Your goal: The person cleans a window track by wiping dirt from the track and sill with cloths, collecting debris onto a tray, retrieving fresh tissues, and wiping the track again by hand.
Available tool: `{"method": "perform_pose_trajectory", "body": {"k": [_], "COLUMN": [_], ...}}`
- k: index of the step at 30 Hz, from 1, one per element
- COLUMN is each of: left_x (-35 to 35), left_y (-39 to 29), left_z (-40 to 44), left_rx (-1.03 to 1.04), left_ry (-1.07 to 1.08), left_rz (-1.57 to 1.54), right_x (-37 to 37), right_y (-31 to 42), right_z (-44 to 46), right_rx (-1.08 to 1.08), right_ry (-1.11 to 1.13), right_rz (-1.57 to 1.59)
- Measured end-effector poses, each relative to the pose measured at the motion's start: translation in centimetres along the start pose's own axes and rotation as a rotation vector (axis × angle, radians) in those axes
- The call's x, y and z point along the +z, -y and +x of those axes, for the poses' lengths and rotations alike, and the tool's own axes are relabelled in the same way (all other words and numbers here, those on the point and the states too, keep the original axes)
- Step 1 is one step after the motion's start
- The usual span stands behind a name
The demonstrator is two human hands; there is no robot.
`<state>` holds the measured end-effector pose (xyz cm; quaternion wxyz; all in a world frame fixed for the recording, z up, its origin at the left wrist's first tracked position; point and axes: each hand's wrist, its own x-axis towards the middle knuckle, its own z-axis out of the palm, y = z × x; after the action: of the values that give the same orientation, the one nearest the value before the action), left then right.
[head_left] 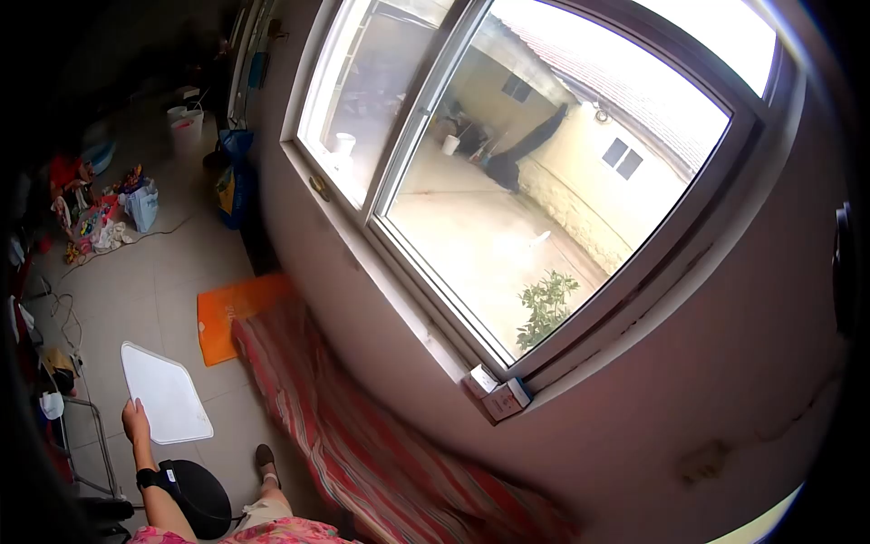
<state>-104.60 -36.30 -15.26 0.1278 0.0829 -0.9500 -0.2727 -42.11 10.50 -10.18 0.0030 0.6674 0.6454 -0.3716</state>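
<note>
My left hand is closed on the near left edge of a white flat panel with rounded corners. The panel extends away from the hand above the tiled floor. A black band circles my left wrist. Close beside that forearm is a round black seat-like object. My right hand is out of view.
A red striped cloth lies along the wall at right, with an orange mat beyond it. Small boxes stand on the windowsill. Bags and clothing lie farther off, near a white bucket. Metal chair legs stand at left.
</note>
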Motion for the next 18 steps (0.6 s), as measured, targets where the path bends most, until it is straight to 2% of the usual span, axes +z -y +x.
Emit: {"method": "perform_pose_trajectory", "body": {"k": [2,4,7,9,12,13,15,17,18], "left_x": [2.3,5.5,4.9,5.0,2.8,2.7,2.4,1.6,1.2], "left_y": [2.3,7.0,7.0,8.9,8.4,9.2,10.6,9.3,8.1], "left_z": [2.7,6.3,9.3,11.3,13.1,13.7,15.1,15.6,15.7], "left_rx": [-0.065,-0.035,-0.103,-0.065,-0.108,-0.071,-0.142,-0.209,-0.225], "left_ry": [0.017,0.036,0.073,-0.023,0.073,0.042,0.070,0.028,0.016], "left_rz": [-0.093,-0.098,-0.152,-0.080,-0.093,-0.056,-0.002,-0.014,-0.040], "right_x": [1.0,2.4,6.1,7.5,13.3,14.8,18.5,21.1,21.6], "right_y": [2.1,4.8,8.6,20.8,30.0,33.8,39.1,44.6,48.4], "right_z": [1.7,3.9,11.4,7.8,13.8,14.7,17.5,18.7,17.7], "right_rx": [0.038,0.051,0.007,0.181,0.044,-0.018,-0.505,-0.510,-0.244], "right_ry": [-0.014,-0.020,0.004,0.002,0.086,0.141,0.008,0.087,0.197], "right_rz": [0.088,0.168,0.284,0.637,0.598,0.571,0.113,0.042,0.258]}}
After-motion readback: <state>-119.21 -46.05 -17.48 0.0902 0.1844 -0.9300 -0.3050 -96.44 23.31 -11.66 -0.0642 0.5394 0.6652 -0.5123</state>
